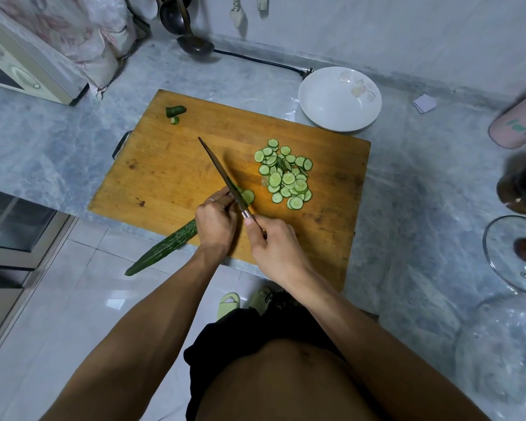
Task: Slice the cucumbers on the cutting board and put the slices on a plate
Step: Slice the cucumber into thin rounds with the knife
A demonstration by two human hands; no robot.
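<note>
left hand [215, 221] curled, right hand [271, 244] gripping

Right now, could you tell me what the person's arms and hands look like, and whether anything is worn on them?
Both arms are bare from the hands up to where they leave the picture: no sleeves, gloves, watch or bracelet show. The left hand wears a thin, pale ring on one finger. The right hand shows no ring or marking from this head view.

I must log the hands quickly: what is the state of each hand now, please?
Left hand: closed, holding the cucumber down on the cutting board.
Right hand: closed, holding the knife by its handle.
</note>
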